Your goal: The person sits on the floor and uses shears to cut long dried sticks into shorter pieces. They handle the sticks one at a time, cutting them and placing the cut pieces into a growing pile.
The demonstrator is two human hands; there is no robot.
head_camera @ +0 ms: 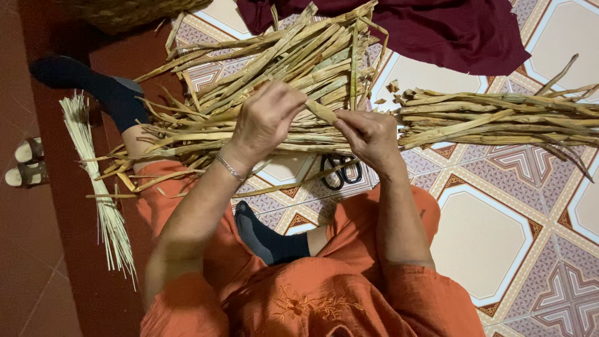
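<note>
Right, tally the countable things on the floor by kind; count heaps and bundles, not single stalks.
Heaps of dried stalks: 2, left, right
Bundle of thin pale sticks: 1
Scissors: 1
Dark red cloth: 1
Sandals: 2
Total: 7

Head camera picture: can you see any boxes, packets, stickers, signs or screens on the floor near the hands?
None in view: no package, label, sign or screen.
Left hand and right hand: both hold one dry tan plant strip.
Dry tan stalks: loose piles on the patterned tile floor.
Black-handled scissors: on the floor under the hands.
</note>
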